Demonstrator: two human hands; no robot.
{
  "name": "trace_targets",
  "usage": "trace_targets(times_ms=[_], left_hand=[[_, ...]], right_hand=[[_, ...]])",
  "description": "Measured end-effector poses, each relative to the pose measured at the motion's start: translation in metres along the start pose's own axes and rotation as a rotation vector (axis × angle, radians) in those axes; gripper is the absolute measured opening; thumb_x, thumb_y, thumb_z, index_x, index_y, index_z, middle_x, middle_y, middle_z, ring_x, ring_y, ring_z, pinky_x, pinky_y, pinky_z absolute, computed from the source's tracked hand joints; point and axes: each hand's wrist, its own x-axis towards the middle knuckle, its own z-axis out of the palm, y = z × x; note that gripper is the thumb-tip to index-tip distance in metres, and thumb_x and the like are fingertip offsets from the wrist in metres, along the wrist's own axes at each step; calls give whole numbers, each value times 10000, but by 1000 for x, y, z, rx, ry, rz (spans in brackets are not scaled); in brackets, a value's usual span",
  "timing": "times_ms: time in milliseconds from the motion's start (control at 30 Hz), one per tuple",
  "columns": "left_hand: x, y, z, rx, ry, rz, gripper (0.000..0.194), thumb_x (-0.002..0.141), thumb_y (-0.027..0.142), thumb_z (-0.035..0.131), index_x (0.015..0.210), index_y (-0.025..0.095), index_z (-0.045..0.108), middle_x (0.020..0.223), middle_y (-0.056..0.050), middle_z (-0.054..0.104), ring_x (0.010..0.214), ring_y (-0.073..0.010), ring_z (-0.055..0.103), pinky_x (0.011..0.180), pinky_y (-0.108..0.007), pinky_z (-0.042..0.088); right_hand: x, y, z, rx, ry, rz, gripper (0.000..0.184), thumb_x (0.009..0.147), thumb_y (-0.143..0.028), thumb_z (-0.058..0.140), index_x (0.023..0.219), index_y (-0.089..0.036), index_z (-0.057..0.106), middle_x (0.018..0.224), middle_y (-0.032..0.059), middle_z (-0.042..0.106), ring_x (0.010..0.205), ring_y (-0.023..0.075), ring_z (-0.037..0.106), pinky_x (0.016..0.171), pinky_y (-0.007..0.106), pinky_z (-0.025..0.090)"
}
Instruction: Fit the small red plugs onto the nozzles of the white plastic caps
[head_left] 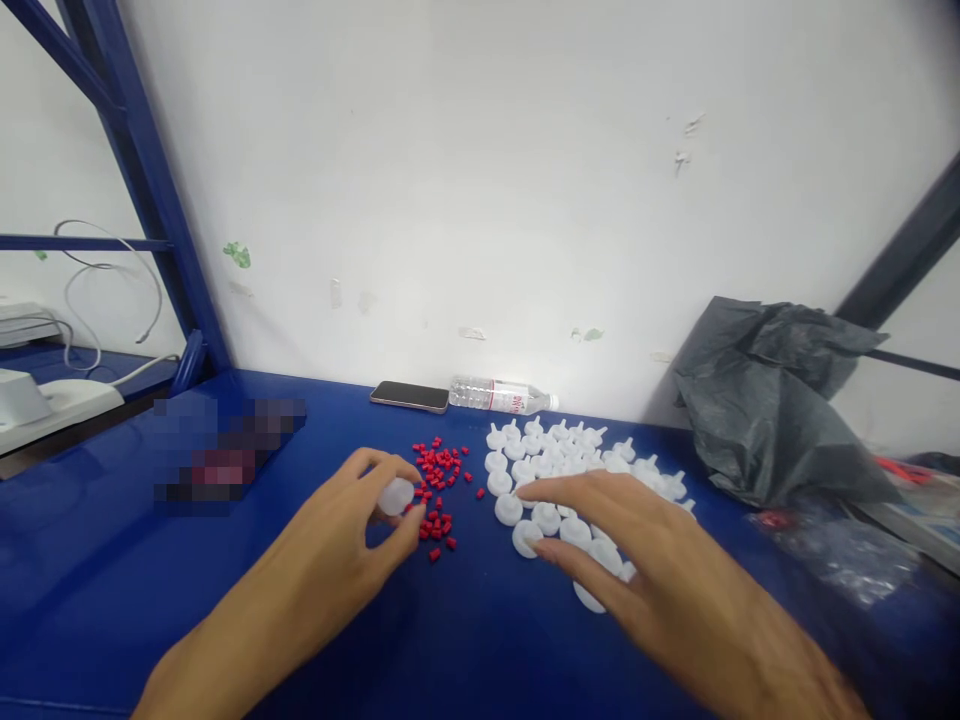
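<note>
My left hand (352,535) is closed in a pinch on a small white plastic cap (395,496), just left of a scatter of several small red pieces (438,490) on the blue table (465,640). My right hand (637,555) lies with fingers stretched out over a spread of several white plastic caps (555,460). Its fingertips touch the caps nearest the red pieces, and nothing is gripped in it.
A phone (409,396) and a clear water bottle (501,396) lie against the white wall. A crumpled black plastic bag (772,400) sits at the right, with clear plastic wrap (847,560) in front. Blue shelf struts (150,190) and white cables stand at the left.
</note>
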Motion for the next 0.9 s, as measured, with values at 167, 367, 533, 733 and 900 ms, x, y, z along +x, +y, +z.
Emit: trace_targets(times_ms=[167, 367, 533, 733, 900], left_hand=[[3, -18, -13, 219, -123, 9, 354, 1038, 351, 408, 818, 238, 662, 794, 2, 667, 724, -190, 576, 691, -285, 379], [1, -16, -20, 213, -187, -32, 336, 1040, 305, 436, 753, 252, 602, 630, 54, 565, 585, -158, 487, 633, -277, 280], [0, -25, -18, 266, -153, -35, 295, 1029, 273, 414, 871, 256, 663, 881, 27, 660, 695, -157, 594, 670, -250, 342], [1, -29, -22, 340, -220, -31, 325, 1037, 327, 427, 829, 237, 661, 790, 15, 651, 692, -178, 601, 674, -259, 339], [-2, -28, -27, 363, -185, -65, 288, 1016, 310, 461, 818, 252, 663, 768, 30, 688, 686, -182, 605, 644, -244, 327]], right_hand=[[-24, 33, 0, 55, -251, 290, 343, 788, -199, 790, 1066, -396, 751, 857, -65, 826, 702, 208, 795, 657, 337, 675], [-32, 51, 4, 142, -436, 501, 257, 707, -148, 703, 814, -380, 732, 629, -95, 758, 543, 196, 732, 512, 299, 518], [-30, 42, 2, 264, -411, 530, 235, 726, -194, 690, 846, -391, 732, 633, -78, 764, 541, 189, 724, 490, 277, 495], [-43, 57, -34, 304, -420, 682, 149, 665, -323, 751, 730, -457, 758, 560, -9, 753, 488, 248, 723, 456, 318, 529], [-65, 57, -9, 281, -297, 768, 167, 677, -291, 650, 662, -392, 783, 466, -13, 680, 364, 210, 652, 396, 264, 461]])
